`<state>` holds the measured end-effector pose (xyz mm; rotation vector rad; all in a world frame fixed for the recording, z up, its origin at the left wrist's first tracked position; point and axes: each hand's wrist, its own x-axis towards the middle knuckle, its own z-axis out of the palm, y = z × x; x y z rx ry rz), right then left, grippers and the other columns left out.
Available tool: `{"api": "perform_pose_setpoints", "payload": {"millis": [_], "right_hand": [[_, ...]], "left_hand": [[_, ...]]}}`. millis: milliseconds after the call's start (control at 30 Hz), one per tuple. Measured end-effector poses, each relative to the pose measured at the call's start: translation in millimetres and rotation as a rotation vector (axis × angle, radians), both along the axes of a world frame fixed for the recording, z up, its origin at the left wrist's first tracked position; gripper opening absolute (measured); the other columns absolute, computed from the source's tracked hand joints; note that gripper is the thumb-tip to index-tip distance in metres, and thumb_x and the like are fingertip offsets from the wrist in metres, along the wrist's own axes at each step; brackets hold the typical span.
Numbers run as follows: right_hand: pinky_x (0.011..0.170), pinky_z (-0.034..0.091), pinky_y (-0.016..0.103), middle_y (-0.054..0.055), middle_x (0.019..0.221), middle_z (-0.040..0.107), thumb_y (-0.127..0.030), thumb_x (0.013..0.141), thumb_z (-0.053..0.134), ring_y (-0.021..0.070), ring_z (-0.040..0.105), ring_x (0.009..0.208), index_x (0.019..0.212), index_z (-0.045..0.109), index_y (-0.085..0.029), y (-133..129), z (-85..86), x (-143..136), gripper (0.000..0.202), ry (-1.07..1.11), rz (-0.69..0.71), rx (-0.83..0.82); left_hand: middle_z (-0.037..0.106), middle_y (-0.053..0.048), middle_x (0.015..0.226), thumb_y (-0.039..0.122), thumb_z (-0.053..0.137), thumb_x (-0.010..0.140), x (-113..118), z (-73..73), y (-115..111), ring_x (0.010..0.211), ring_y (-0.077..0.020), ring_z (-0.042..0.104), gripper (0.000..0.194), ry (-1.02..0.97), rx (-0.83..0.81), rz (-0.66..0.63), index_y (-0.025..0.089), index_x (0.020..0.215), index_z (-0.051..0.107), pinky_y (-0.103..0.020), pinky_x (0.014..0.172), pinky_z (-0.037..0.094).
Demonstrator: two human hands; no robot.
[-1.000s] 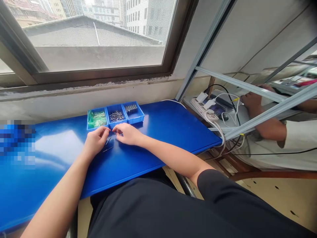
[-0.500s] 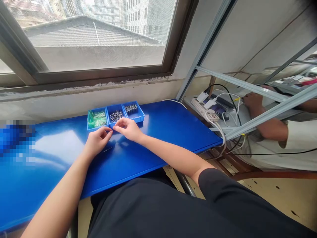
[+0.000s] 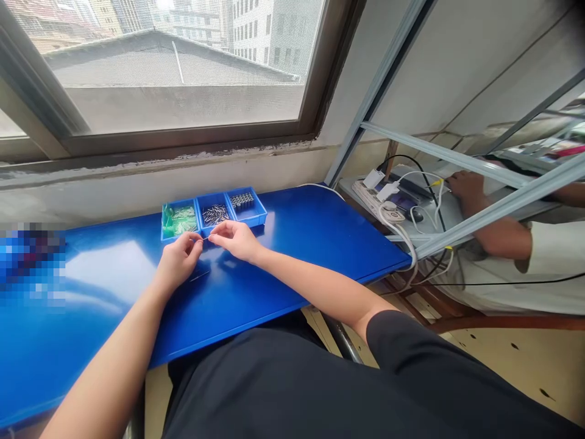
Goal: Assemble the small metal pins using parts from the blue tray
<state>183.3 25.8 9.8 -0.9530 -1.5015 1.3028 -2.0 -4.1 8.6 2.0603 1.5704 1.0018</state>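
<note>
My left hand (image 3: pixel 181 259) is closed in a pinch above the blue table, just in front of the left bin. Facing it, my right hand (image 3: pixel 235 239) pinches too, its fingertips a short gap from the left ones. Something tiny and thin seems to lie between the fingertips, too small to name. Behind the hands stand three joined blue bins: the left bin (image 3: pixel 163 228) holds green and pale small pieces, the middle bin (image 3: pixel 212 196) many metal pins, and the right bin (image 3: pixel 256 210) rows of small metal cylinders. A thin dark rod (image 3: pixel 199 276) lies on the table below my left hand.
The blue table (image 3: pixel 283 262) runs along the wall under a window (image 3: pixel 192 97). A blurred-out blue item (image 3: pixel 27 253) is at the far left. To the right are a metal frame (image 3: pixel 439 152), a power strip (image 3: pixel 365 195) with white cables, and another person's arm (image 3: pixel 493 231).
My left hand has shifted slightly to the left, so the gap between the two hands' fingertips is a little wider. My right hand and the bins stay nearly the same.
</note>
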Motion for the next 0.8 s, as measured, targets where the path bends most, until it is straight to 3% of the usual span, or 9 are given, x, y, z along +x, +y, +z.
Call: {"api": "perform_pose_setpoints", "payload": {"millis": [233, 433, 667, 800], "right_hand": [[0.08, 0.057, 0.03, 0.006, 0.088, 0.075, -0.024, 0.079, 0.074, 0.0153, 0.071, 0.082, 0.091, 0.071, -0.014, 2.0, -5.5, -0.6, 0.016, -0.025, 0.02, 0.03], [0.08, 0.058, 0.031, 0.007, 0.088, 0.076, -0.024, 0.078, 0.075, 0.0156, 0.071, 0.081, 0.091, 0.073, -0.013, 1.2, -3.3, 0.3, 0.017, -0.052, 0.015, 0.041], [0.084, 0.058, 0.032, 0.007, 0.091, 0.076, -0.021, 0.078, 0.073, 0.0152, 0.071, 0.082, 0.092, 0.073, -0.013, 0.9, -0.1, 1.0, 0.016, -0.03, -0.015, 0.019], [0.084, 0.058, 0.033, 0.007, 0.09, 0.076, -0.021, 0.078, 0.074, 0.0155, 0.071, 0.082, 0.092, 0.073, -0.013, 1.7, -0.9, 1.2, 0.016, -0.026, -0.009, 0.014]], "left_hand": [[0.056, 0.003, 0.059, 0.042, 0.044, 0.09, -0.5, 2.9, -1.1, 0.055, -0.0133, 0.05, 0.027, 0.013, -0.035, 0.023, 0.019, 0.084, 0.058, -0.025, 0.057, 0.04], [0.052, 0.003, 0.055, 0.044, 0.042, 0.092, -0.9, 3.7, -0.7, 0.052, -0.0129, 0.048, 0.033, 0.05, -0.012, 0.041, 0.02, 0.073, 0.053, -0.025, 0.056, 0.038], [0.051, 0.005, 0.056, 0.044, 0.05, 0.091, -0.9, 3.3, -2.3, 0.05, -0.0122, 0.048, 0.03, -0.055, -0.004, 0.002, 0.019, 0.102, 0.061, -0.024, 0.055, 0.039], [0.047, 0.007, 0.054, 0.042, 0.053, 0.09, 0.7, 3.5, -3.4, 0.046, -0.0097, 0.04, 0.027, -0.081, 0.018, 0.002, 0.019, 0.101, 0.06, -0.023, 0.053, 0.037]]}}
